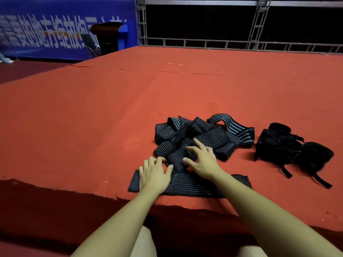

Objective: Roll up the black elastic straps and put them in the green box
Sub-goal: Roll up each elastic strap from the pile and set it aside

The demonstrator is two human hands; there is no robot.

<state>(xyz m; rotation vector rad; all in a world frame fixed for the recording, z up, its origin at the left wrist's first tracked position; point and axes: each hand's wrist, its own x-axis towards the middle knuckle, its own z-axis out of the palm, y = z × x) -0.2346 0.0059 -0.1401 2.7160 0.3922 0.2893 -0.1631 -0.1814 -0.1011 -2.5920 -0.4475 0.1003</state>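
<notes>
A loose pile of black elastic straps with thin grey stripes lies on the red carpeted platform. One strap is stretched flat along the platform's front edge. My left hand rests on the left part of that flat strap, fingers spread. My right hand lies on the pile just behind it, fingers spread and slightly bent over a strap. To the right sit several rolled black straps with loose tails. No green box is in view.
The platform's front edge drops off just below the flat strap. A metal truss railing runs along the back. A blue banner and a dark lectern stand at the far left.
</notes>
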